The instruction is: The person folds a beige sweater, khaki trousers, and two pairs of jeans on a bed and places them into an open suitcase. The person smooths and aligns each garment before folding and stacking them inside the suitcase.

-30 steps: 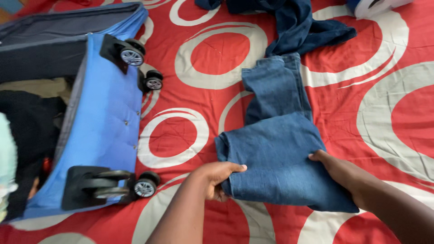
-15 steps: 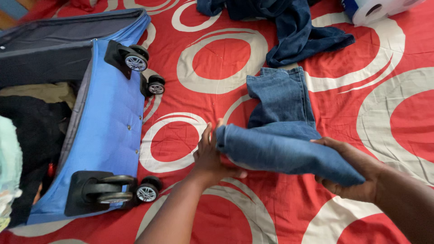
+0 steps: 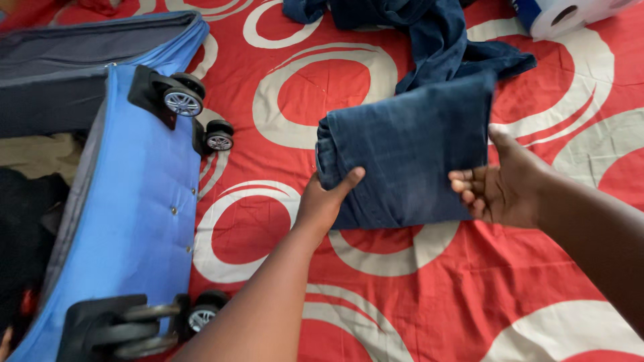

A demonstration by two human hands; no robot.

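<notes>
Head view, nearest first. Held the folded jeans up off the red-and-white bedspread, between both hands and tilted. Clamped the left hand on the bundle's lower left corner, thumb over the front. Set the right hand against the right edge with fingers curled and thumb raised; could not tell whether it pinched the cloth or only steadied it.

Judged the risk as follows: could lose the fold if that looser right side slipped, since the layers hung with little support and the upper flap might drop open.

Noted, to the left, the open blue suitcase on its side, wheels toward the jeans, holding a beige cloth and a black garment. Spotted, farther off, a crumpled dark blue garment and a white roll at the far edge.
</notes>
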